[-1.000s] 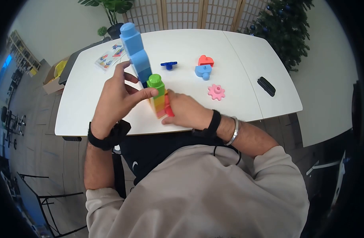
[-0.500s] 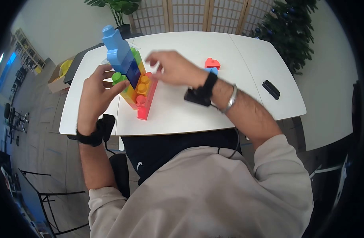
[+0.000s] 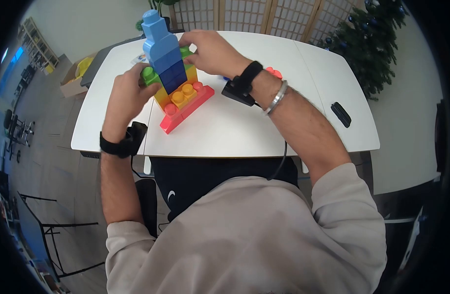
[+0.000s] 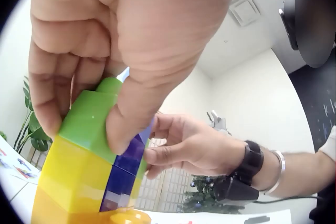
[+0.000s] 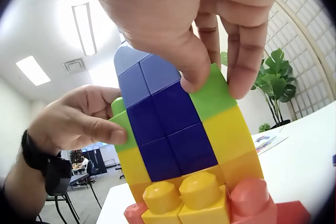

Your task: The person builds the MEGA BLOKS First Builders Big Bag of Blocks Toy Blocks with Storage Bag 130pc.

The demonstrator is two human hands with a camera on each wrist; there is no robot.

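A tower of large toy building blocks (image 3: 173, 78) stands on the white table, with light blue blocks on top, dark blue below, and yellow, orange and red lower down. On its left side my left hand (image 3: 124, 98) grips a green block (image 4: 89, 116), thumb on the near face and fingers behind. My right hand (image 3: 212, 51) pinches the matching green block (image 5: 212, 92) on the other side between thumb and fingers. The red base (image 3: 190, 110) slants across the tabletop, and orange studs (image 5: 199, 186) show at the front.
A red block (image 3: 274, 72) lies beyond my right forearm, which hides part of the table. A black case (image 3: 341, 114) lies at the right. A picture sheet (image 5: 268, 142) lies behind the tower. The white table's (image 3: 225, 142) front edge is close to my lap.
The tower has turned so its broad stepped front faces me. My right hand has left the red part low down and moved up and away to the right green block. My left hand stays on its green block.
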